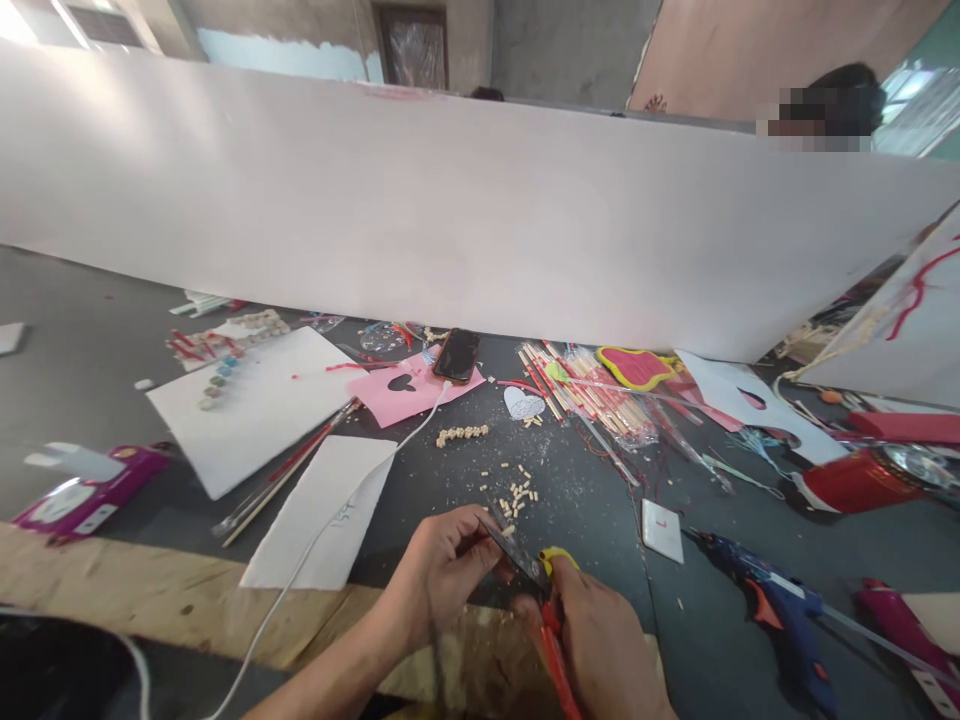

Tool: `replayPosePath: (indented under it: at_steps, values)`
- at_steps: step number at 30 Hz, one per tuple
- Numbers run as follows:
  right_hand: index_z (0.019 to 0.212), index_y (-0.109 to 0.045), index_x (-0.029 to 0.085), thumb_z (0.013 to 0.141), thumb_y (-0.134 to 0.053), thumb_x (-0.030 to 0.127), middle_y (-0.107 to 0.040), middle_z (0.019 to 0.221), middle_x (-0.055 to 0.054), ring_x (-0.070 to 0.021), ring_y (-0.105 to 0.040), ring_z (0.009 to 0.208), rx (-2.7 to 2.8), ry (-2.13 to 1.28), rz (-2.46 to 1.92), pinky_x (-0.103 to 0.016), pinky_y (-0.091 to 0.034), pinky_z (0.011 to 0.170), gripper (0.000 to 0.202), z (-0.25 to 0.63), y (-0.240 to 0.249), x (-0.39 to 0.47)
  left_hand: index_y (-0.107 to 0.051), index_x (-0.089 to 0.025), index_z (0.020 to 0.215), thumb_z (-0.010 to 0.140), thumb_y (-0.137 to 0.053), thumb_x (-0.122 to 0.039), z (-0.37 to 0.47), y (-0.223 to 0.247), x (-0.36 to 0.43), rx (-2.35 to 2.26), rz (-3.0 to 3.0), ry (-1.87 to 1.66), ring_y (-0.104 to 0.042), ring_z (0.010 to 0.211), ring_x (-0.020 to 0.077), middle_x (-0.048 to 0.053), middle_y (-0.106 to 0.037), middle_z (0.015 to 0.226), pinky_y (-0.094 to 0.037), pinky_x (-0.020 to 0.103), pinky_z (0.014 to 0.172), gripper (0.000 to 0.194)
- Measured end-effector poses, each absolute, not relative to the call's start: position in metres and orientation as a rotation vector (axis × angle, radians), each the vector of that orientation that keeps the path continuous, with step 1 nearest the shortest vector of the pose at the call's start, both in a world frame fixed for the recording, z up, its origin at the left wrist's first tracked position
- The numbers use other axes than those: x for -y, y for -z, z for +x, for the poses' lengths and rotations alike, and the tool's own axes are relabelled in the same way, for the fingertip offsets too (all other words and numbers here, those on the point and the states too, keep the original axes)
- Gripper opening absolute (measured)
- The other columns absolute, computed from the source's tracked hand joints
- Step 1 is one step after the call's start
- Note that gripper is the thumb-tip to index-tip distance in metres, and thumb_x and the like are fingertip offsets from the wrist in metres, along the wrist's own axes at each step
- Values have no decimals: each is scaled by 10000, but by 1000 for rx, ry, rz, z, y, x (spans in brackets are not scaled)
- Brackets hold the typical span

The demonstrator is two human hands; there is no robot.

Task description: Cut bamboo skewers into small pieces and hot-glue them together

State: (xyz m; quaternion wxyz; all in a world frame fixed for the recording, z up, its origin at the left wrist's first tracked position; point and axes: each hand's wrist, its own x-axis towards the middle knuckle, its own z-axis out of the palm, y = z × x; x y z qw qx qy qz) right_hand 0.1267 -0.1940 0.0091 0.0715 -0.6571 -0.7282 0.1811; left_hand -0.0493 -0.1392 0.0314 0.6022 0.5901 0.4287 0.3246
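My right hand [604,640] is wrapped around red-handled shears [551,640] with dark blades and a yellow part near the pivot. The blades point up and left to the fingertips of my left hand [450,560], which are pinched together. What they hold is hidden; a small pale bit shows beside the blade tip. Just beyond the blades, several short cut stick pieces [517,495] lie scattered among fine crumbs. Farther back is a row of pale pieces joined together [462,434], with a white paper heart [523,403] to its right.
A blue glue gun [772,600] and a red can [862,480] lie to the right. Bundled sticks [600,395] and a phone [456,355] with a white cable are behind. White sheets [330,510] and a purple glue gun [94,490] lie left. A tall white panel [450,210] stands across the back.
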Motion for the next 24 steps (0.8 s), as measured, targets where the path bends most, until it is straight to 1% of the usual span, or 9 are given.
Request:
replayPosePath:
  at_steps: [1, 3, 7, 10, 12, 15, 18, 20, 24]
  values:
    - [975, -561, 191, 872, -456, 317, -691, 790, -63, -226, -657, 748, 2192, -531, -1987, -267, -407, 620, 194, 127, -8, 194, -603, -136, 721, 824, -499, -231, -49, -31, 139, -1005, 1369, -753, -603, 691, 156, 35, -652, 679, -428, 225, 643, 175]
    - [956, -566, 192, 876, -456, 324, -692, 767, -60, -224, -660, 735, 2187, -510, -2006, -263, -404, 611, 189, 127, -6, 194, -602, -138, 719, 821, -491, -233, -48, -31, 139, -1033, 1356, -743, -592, 648, 144, 27, -642, 666, -423, 213, 604, 178]
    - [1006, -561, 179, 873, -468, 352, -690, 808, -69, -223, -654, 754, 2160, -505, -2003, -265, -411, 627, 238, 130, -8, 193, -598, -149, 780, 813, -497, -270, -47, -27, 139, -1120, 1327, -742, -477, 455, 85, -13, -589, 609, -339, 182, 449, 161]
    - [1043, -545, 178, 849, -489, 350, -682, 858, -70, -221, -644, 787, 2138, -542, -1975, -270, -423, 657, 265, 130, -11, 192, -592, -153, 774, 820, -495, -281, -48, -24, 139, -1167, 1363, -784, -454, 438, 84, -37, -517, 537, -319, 182, 441, 168]
    - [1060, -531, 179, 818, -512, 331, -672, 908, -78, -223, -632, 836, 2143, -543, -1928, -273, -428, 691, 286, 130, -10, 193, -590, -150, 760, 825, -492, -281, -49, -24, 139, -1157, 1378, -799, -437, 440, 83, -38, -498, 522, -310, 182, 441, 177]
    - [1063, -515, 183, 782, -537, 322, -656, 949, -92, -231, -614, 881, 2157, -535, -1890, -285, -428, 730, 314, 130, -9, 195, -579, -141, 737, 825, -494, -290, -49, -27, 139, -1103, 1312, -795, -377, 429, 64, -11, -558, 582, -271, 180, 420, 193]
    - [1063, -510, 174, 773, -540, 332, -650, 940, -101, -240, -608, 872, 2170, -574, -1905, -299, -433, 717, 332, 130, -11, 194, -559, -135, 736, 818, -506, -309, -49, -31, 137, -1037, 1205, -747, -328, 415, 49, 15, -613, 635, -237, 182, 407, 199]
    - [1085, -506, 162, 769, -541, 333, -648, 952, -107, -245, -608, 880, 2181, -599, -1912, -305, -438, 715, 361, 130, -14, 193, -543, -135, 735, 810, -518, -316, -51, -32, 136, -1005, 1155, -716, -308, 404, 43, 17, -620, 622, -217, 183, 402, 198]
    - [1071, -533, 163, 759, -539, 243, -660, 964, -107, -237, -617, 901, 2196, -603, -1978, -294, -442, 732, 322, 126, -18, 190, -536, -134, 732, 796, -533, -296, -54, -31, 135, -943, 1118, -666, -287, 396, 37, 21, -629, 596, -191, 185, 400, 174]
